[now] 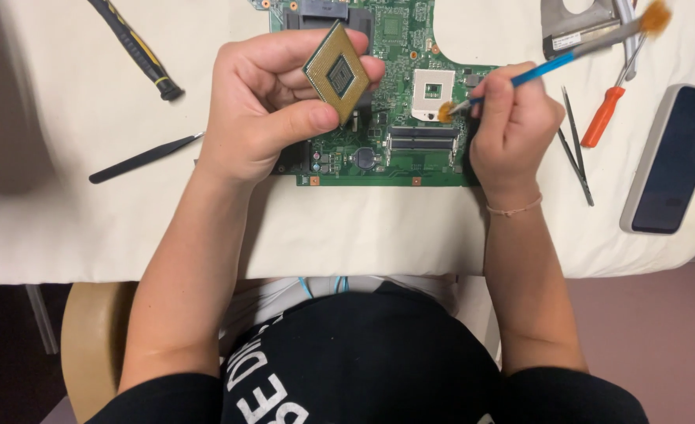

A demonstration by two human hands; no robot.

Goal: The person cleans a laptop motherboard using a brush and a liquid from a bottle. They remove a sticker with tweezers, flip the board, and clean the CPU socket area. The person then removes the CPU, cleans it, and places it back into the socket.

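Now my left hand (265, 106) pinches the chip (338, 72) over the board's (394, 149) middle; right hand (512, 126) grips the brush (520, 78), bristles at the socket (434, 94) just leftward.

dark phone screen (674, 157) at right, white label (567, 41) above

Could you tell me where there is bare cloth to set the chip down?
Free: the cloth strip between the green board and the table's near edge, and left beyond the black tweezers. Crowded: right of the right hand, with screwdriver and phone.
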